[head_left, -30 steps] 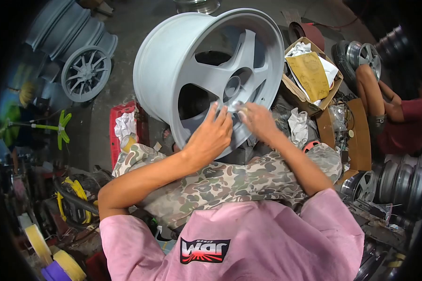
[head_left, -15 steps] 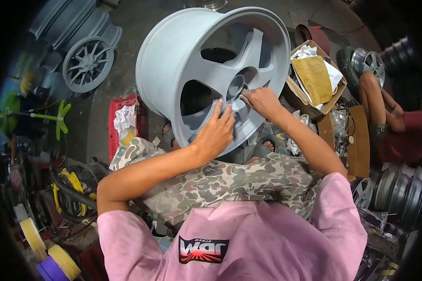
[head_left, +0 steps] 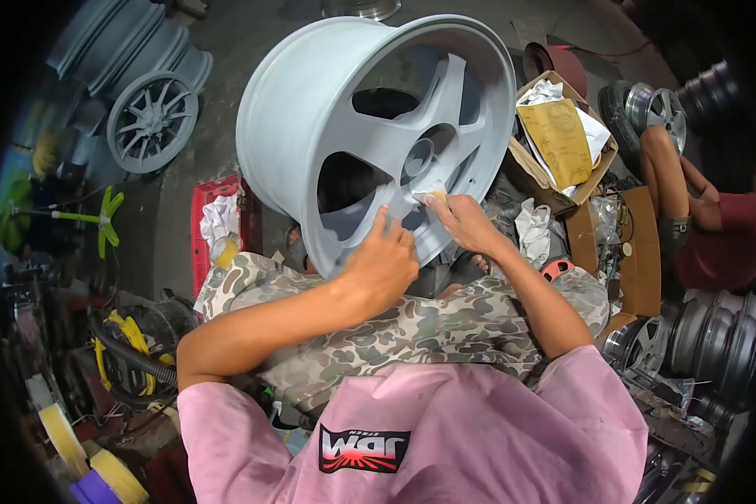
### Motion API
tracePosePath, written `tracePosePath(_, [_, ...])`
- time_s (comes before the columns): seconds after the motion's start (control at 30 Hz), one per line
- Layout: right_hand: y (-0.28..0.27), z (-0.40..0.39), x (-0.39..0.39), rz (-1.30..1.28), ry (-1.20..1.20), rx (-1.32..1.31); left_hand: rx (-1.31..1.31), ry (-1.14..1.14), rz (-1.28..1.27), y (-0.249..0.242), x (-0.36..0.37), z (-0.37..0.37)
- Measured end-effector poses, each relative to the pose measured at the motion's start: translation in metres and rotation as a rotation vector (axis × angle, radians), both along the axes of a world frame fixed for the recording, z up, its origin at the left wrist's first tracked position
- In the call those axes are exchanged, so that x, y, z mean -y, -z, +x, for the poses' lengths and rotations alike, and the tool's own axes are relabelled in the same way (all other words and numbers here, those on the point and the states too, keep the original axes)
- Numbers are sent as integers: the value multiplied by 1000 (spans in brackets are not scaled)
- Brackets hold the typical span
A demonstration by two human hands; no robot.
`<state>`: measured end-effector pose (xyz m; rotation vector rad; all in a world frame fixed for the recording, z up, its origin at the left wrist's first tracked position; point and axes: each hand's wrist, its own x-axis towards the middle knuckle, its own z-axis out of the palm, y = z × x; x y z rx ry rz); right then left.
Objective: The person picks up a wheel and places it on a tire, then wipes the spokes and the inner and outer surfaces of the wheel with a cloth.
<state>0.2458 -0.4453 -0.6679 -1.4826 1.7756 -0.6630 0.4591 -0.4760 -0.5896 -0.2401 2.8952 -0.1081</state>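
A large pale grey wheel rim (head_left: 365, 134) stands tilted in front of my knees, its spoked face turned toward me. My right hand (head_left: 464, 220) pinches a small folded piece of sandpaper (head_left: 429, 195) against a spoke just below the centre hub. Lower on the rim, my left hand (head_left: 384, 260) rests by the bottom left spoke, fingers apart and pointing up, with nothing in it.
A red tray (head_left: 200, 244) with white paper is left of the rim. Right of it stands a cardboard box (head_left: 598, 181) of papers. More rims (head_left: 153, 123) stand upper left. A person's bare leg (head_left: 665, 172) shows at right, near stacked wheels (head_left: 714, 336).
My right hand has moved down from beside the hub to the spoke below it, and the sandpaper now shows. My left hand has slid slightly lower. The view has shifted a little.
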Motion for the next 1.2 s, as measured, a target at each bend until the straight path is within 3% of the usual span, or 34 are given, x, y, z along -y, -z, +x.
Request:
tracePosePath(0.1, [-1, 11, -4, -97, 14, 29, 60, -30, 30, 0, -1, -2])
tracePosePath(0.17, [8, 34, 21, -299, 107, 370, 121, -29, 210, -4, 2, -4])
tracePosePath(0.2, [5, 43, 34, -306, 116, 374, 96, -12, 224, -3, 1, -2])
tracePosePath(0.27, [-4, 50, 50, -89, 431, 929, 106, -1, 258, -7, 1, -3])
tracePosePath(0.4, [-2, 39, 33, 15, 351, 1056, 26, -34, 358, -6, 8, 1])
tracePosePath(0.5, [-2, 32, 23, -26, 168, 922, 54, -72, 355, -5, 12, 2])
tracePosePath(0.57, [-5, 36, 39, -16, 244, 962, 85, -61, 383, -9, 12, -2])
tracePosePath(0.63, [1, 36, 49, 40, 274, 1328, 114, -50, 402, -14, 13, -3])
tracePosePath(0.7, [1, 33, 43, 52, 305, 1390, 55, -55, 436, -16, 14, -2])
tracePosePath(0.77, [-8, 23, 31, -97, 439, 1605, 48, -77, 443, -17, 19, -3])
tracePosePath(0.8, [-21, 15, 29, -147, 575, 1454, 46, -105, 447, -17, 19, -1])
tracePosePath(0.83, [-15, 8, 36, -302, 552, 1318, 58, -105, 450, -17, 17, 0])
tracePosePath(0.9, [-8, 19, 58, -284, 755, 1208, 73, -81, 428, -20, 20, -4])
tracePosePath(1.03, [-17, 51, 69, -267, 689, 1368, 71, -64, 493, -21, 17, -4])
tracePosePath(1.1, [-15, 42, 54, -206, 413, 1609, 65, -69, 496, -20, 17, -2])
tracePosePath(1.2, [-14, 36, 60, -240, 452, 1694, 60, -80, 497, -16, 21, -4])
